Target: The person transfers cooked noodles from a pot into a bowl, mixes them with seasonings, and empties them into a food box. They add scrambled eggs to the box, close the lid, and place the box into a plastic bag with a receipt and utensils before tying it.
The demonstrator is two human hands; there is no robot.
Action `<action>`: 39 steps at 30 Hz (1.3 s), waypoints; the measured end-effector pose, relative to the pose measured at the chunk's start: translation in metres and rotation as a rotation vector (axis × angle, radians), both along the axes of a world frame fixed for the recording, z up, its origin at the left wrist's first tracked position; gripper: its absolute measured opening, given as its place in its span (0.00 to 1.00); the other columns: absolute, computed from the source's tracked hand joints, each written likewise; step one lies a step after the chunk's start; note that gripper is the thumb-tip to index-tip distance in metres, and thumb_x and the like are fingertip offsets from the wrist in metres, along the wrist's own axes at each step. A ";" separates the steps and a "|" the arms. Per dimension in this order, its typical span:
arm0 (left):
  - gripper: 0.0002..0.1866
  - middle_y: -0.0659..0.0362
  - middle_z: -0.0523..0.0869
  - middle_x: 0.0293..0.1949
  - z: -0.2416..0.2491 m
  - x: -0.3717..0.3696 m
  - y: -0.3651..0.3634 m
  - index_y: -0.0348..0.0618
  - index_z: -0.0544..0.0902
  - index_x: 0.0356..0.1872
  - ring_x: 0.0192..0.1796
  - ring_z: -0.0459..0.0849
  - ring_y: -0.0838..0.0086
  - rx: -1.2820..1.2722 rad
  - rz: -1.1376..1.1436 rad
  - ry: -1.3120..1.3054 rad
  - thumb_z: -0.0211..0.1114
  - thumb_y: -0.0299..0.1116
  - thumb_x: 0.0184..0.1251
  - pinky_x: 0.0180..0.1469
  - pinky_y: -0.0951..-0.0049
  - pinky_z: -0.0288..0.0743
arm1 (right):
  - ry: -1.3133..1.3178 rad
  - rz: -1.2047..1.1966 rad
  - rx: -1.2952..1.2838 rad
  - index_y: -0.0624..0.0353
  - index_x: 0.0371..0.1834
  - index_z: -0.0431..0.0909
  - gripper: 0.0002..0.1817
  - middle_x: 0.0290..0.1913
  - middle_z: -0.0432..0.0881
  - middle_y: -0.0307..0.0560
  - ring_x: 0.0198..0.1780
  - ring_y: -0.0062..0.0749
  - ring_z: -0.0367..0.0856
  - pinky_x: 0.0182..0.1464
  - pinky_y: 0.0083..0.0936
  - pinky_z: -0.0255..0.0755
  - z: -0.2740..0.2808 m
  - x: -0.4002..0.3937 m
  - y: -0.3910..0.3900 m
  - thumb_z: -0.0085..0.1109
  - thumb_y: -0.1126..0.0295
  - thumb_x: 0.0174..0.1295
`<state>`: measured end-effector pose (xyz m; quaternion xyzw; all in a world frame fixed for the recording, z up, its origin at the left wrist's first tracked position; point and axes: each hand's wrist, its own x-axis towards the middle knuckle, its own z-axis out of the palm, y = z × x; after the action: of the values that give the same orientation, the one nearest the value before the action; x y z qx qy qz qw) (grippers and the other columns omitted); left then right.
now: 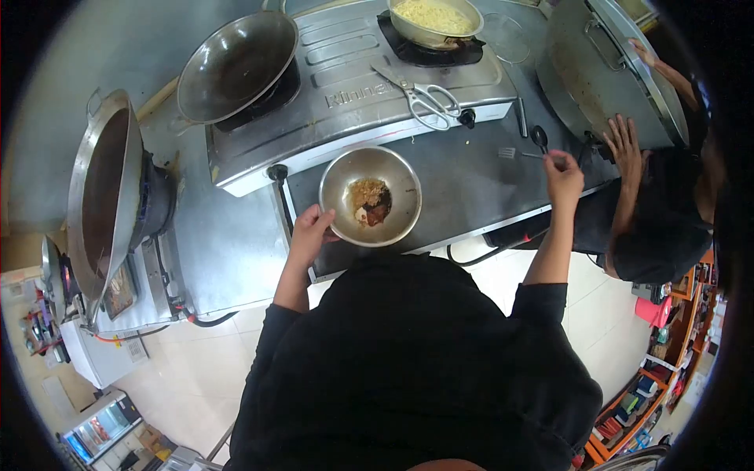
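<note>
Two woks (238,67) sit at nine and eleven o'clock of one bowl (353,174), its rim gripped by the left hand (309,233) above the grey counter (463,188); the right hand (564,182), fingers curled, nears one spoon (539,137), grip unclear. Pale tiles (188,369) lie below.

Top edge slices off the far rim of the noodle pan (428,31) on the stove (314,129), and there, the scissors (416,96) cover the end of the stove's lettering! In front of the stove, the bowl (334,196) hides some of the left hand's (309,229) fingers, and its seasonings (371,202) are too small to name. Right of the stove, the right hand's (564,180) grip on the spoon (539,136) is unclear, and the co-worker's (667,204) face is out of sight!
</note>
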<state>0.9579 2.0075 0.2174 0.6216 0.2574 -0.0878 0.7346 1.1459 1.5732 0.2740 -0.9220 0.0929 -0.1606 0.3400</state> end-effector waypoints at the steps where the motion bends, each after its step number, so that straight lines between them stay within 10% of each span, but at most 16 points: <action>1: 0.08 0.66 0.77 0.24 0.000 -0.001 -0.005 0.44 0.75 0.29 0.26 0.77 0.83 -0.018 0.046 -0.060 0.59 0.34 0.66 0.30 0.77 0.78 | -0.064 0.037 0.099 0.59 0.41 0.82 0.11 0.31 0.85 0.45 0.36 0.27 0.84 0.41 0.20 0.73 0.021 0.005 0.006 0.63 0.68 0.55; 7: 0.12 0.68 0.73 0.18 0.047 -0.003 -0.005 0.44 0.74 0.21 0.21 0.70 0.87 0.282 -0.006 -0.160 0.60 0.31 0.64 0.24 0.85 0.65 | -0.600 0.315 0.632 0.63 0.45 0.79 0.11 0.38 0.83 0.41 0.39 0.19 0.80 0.42 0.14 0.71 0.120 0.063 0.066 0.59 0.68 0.64; 9: 0.13 0.69 0.72 0.17 0.072 -0.005 0.002 0.44 0.72 0.19 0.20 0.69 0.88 0.306 0.016 -0.181 0.60 0.30 0.64 0.23 0.85 0.63 | -0.632 0.418 0.462 0.62 0.45 0.80 0.11 0.37 0.84 0.40 0.40 0.19 0.80 0.43 0.16 0.72 0.132 0.101 0.085 0.59 0.68 0.63; 15: 0.14 0.66 0.75 0.18 0.130 0.023 0.006 0.45 0.70 0.18 0.19 0.70 0.87 0.124 0.212 -0.289 0.61 0.30 0.63 0.20 0.85 0.64 | -0.354 0.427 -0.111 0.46 0.45 0.82 0.15 0.40 0.83 0.49 0.44 0.47 0.80 0.46 0.36 0.72 0.119 0.219 0.146 0.49 0.55 0.65; 23: 0.10 0.64 0.75 0.19 0.152 0.136 -0.016 0.42 0.75 0.24 0.20 0.76 0.81 0.048 0.266 -0.341 0.60 0.33 0.64 0.24 0.76 0.80 | -0.058 0.444 -0.039 0.50 0.44 0.84 0.15 0.39 0.85 0.47 0.44 0.39 0.81 0.48 0.33 0.71 0.071 0.329 0.149 0.55 0.56 0.62; 39: 0.13 0.61 0.74 0.17 0.145 0.218 -0.032 0.42 0.70 0.19 0.17 0.76 0.78 0.053 0.233 -0.324 0.58 0.32 0.64 0.22 0.74 0.81 | 0.303 0.545 0.276 0.60 0.38 0.85 0.11 0.32 0.86 0.42 0.40 0.27 0.78 0.50 0.26 0.67 0.090 0.273 0.142 0.56 0.68 0.59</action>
<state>1.1763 1.9751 0.3626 0.6126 0.2080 0.1058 0.7551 1.4191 1.7148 0.3644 -0.8715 -0.0864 0.0892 0.4745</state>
